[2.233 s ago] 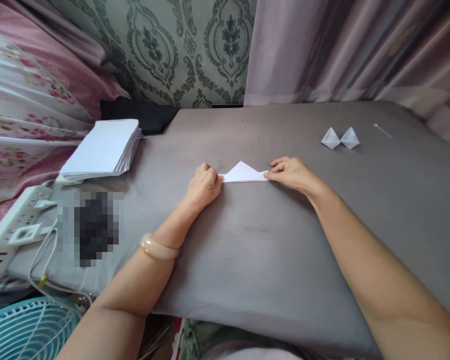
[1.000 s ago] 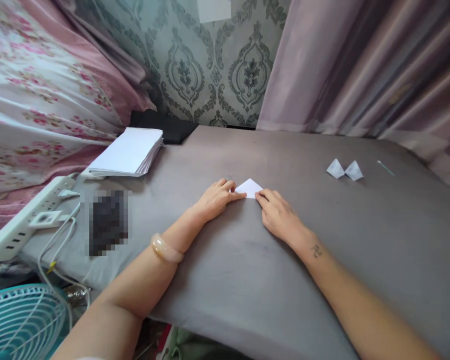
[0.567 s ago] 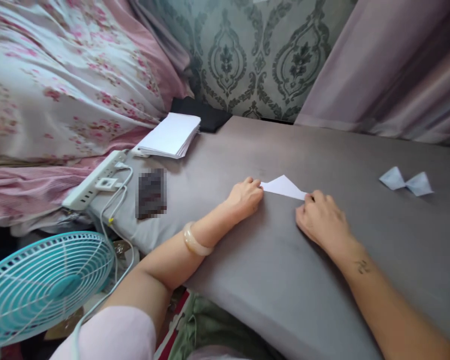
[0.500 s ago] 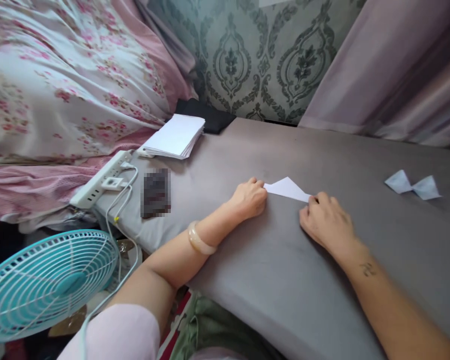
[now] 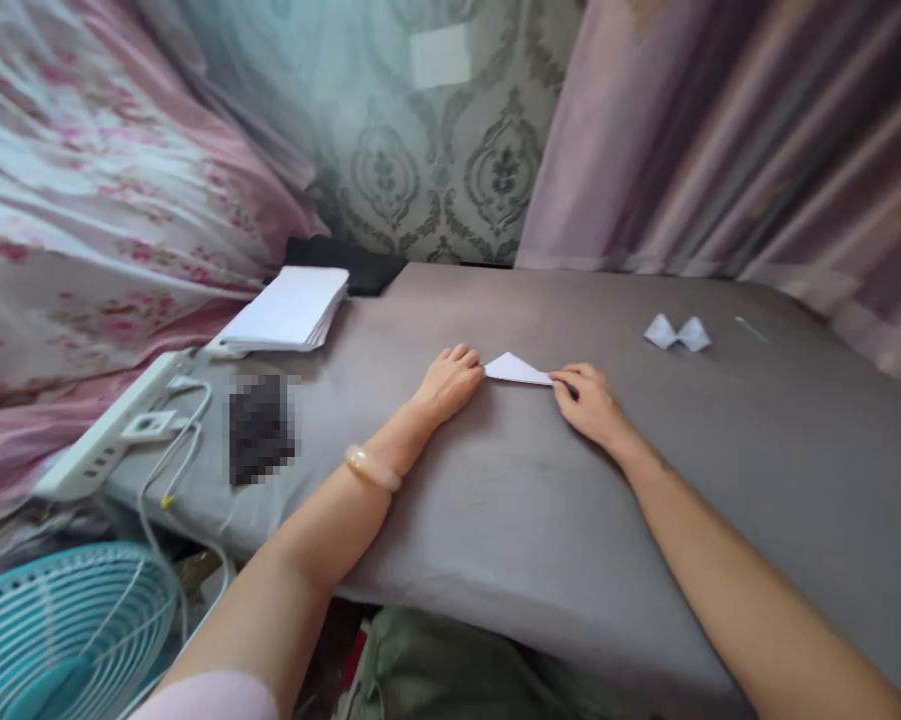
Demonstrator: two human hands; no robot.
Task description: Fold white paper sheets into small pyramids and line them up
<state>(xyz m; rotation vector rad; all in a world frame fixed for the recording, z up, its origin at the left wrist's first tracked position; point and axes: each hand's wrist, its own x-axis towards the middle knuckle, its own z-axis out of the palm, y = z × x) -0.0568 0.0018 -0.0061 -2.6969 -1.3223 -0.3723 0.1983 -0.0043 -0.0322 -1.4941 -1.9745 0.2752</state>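
A folded sheet of white paper lies on the grey cloth-covered surface, its upper edge rising to a low peak. My left hand, closed, grips its left end; the fingertips are partly hidden. At the opposite end, my right hand pinches the paper, with a small dark spot showing by the fingers. Farther right sits a white folded paper shape like two joined diamonds, apart from both hands.
A stack of white paper rests at the back left near a black item. A white power strip with cables, a pixelated dark object and a turquoise fan are on the left. Curtains hang at the back right.
The view has turned right and lifted, so most things appear farther left. Both hands still grip the folded paper; its peak looks a little different in outline.
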